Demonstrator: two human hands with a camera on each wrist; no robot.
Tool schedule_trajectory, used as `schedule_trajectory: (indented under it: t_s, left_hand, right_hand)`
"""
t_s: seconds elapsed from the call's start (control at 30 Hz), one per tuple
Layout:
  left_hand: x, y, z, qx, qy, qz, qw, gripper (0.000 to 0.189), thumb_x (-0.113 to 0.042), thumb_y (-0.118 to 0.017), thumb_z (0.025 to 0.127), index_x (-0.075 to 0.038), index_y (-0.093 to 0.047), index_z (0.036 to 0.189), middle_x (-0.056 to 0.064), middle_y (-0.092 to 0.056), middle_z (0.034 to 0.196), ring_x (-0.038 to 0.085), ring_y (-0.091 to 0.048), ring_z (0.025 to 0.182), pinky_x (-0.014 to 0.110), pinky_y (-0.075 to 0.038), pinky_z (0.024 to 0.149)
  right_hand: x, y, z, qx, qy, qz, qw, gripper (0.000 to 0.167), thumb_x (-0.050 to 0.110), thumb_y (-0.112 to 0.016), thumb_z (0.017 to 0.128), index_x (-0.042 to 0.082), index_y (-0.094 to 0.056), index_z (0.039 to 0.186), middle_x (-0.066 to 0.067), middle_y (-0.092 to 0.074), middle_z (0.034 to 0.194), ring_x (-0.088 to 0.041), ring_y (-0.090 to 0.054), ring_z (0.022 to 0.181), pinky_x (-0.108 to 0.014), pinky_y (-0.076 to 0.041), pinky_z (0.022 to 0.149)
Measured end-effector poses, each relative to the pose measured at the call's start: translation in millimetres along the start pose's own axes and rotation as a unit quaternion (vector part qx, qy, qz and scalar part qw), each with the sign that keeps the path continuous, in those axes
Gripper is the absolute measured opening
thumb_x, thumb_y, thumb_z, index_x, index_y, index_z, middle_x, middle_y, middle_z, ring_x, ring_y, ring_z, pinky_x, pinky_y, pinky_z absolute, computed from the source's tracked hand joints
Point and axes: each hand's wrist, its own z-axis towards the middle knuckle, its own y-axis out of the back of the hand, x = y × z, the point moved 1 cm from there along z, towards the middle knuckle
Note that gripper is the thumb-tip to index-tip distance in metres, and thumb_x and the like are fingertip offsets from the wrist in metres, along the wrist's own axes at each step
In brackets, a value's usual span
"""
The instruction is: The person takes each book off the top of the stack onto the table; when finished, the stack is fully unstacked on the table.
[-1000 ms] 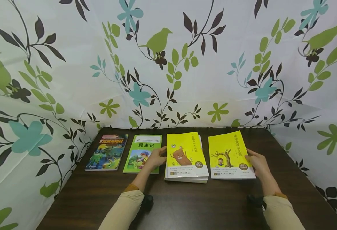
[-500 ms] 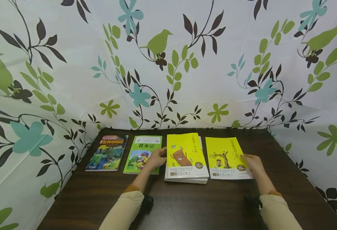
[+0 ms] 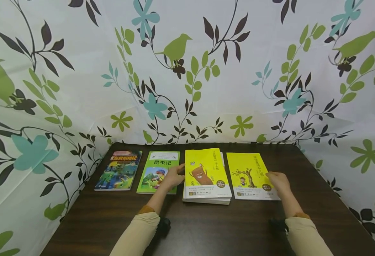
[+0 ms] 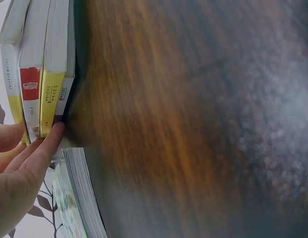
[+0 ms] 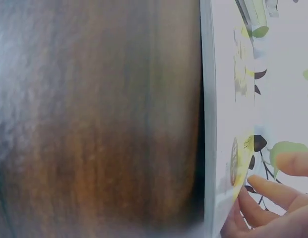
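Observation:
In the head view, a pile of several books (image 3: 206,177) lies mid-table, with a yellow tree-stump cover on top. My left hand (image 3: 173,177) touches the pile's left side. In the left wrist view its fingers (image 4: 42,153) lie extended against the spines (image 4: 49,99), the thumb apart from them. A single yellow book (image 3: 249,177) with a swing-and-tree cover lies flat just right of the pile, a narrow gap between. My right hand (image 3: 280,183) rests at this book's right edge. The right wrist view has its fingertips touching that edge, with the thumb held away.
A green-covered book (image 3: 157,174) lies beside my left hand, and a darker colourful book (image 3: 120,172) lies farther left. All rest on a dark wood table (image 3: 206,227). A white cloth (image 3: 187,71) printed with birds and leaves hangs behind and at both sides.
The single yellow book has slid left toward the pile and straightened, its far edge dropping lower in view. My right hand has moved left with it. The left hand stays at the pile.

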Motion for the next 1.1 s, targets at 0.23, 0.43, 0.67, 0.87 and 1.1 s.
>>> schedule_trajectory:
  t_s: [0.23,0.43,0.67,0.87,1.1]
  left_hand:
    - [4.0,-2.7,3.0,0.008,0.000,0.001,1.0000,0.064,0.008,-0.054,0.088,0.001,-0.037,0.149,0.024,-0.043,0.148,0.031,-0.062,0.113,0.037,-0.058,0.080]
    - [5.5,-3.4,3.6,0.014,-0.001,0.000,0.9999,0.064,0.009,-0.054,0.088,0.001,-0.036,0.149,0.025,-0.042,0.149,0.032,-0.060,0.116,0.040,-0.058,0.082]
    - [2.2,-1.8,2.2,0.010,0.005,0.007,0.9999,0.064,0.009,-0.054,0.089,-0.001,-0.035,0.150,0.024,-0.041,0.150,0.032,-0.060,0.116,0.038,-0.058,0.082]
    - [0.8,-0.2,1.9,0.007,0.005,0.015,0.9998,0.064,0.008,-0.055,0.090,-0.001,-0.036,0.150,0.023,-0.042,0.149,0.030,-0.061,0.113,0.036,-0.058,0.080]
    - [1.5,0.3,2.5,0.002,0.005,0.021,0.9998,0.063,0.008,-0.055,0.089,-0.001,-0.038,0.149,0.023,-0.044,0.148,0.033,-0.056,0.122,0.037,-0.058,0.082]
  right_hand:
    - [5.0,0.2,-2.2,0.002,0.000,-0.022,0.9998,0.059,0.024,-0.037,0.100,-0.009,-0.029,0.148,-0.034,-0.026,0.152,-0.050,-0.025,0.140,-0.062,-0.021,0.114]
    - [12.4,-5.8,-5.3,-0.003,0.036,-0.006,0.9993,0.056,0.027,-0.037,0.102,-0.003,-0.032,0.150,-0.030,-0.027,0.154,-0.048,-0.025,0.141,-0.061,-0.023,0.114]
    - [29.8,-25.7,-7.5,-0.002,0.086,0.018,0.9961,0.055,0.034,-0.047,0.101,0.004,-0.043,0.147,-0.027,-0.036,0.152,-0.046,-0.040,0.134,-0.052,-0.051,0.085]
    - [42.5,-49.7,-17.9,0.040,0.107,-0.002,0.9934,0.060,0.039,-0.053,0.098,0.002,-0.045,0.145,-0.027,-0.050,0.141,-0.037,-0.058,0.111,-0.040,-0.052,0.074]
    - [53.7,-75.3,-33.2,0.104,0.125,-0.026,0.9864,0.058,0.034,-0.054,0.099,-0.004,-0.046,0.142,-0.029,-0.056,0.132,-0.031,-0.063,0.097,-0.036,-0.055,0.082]
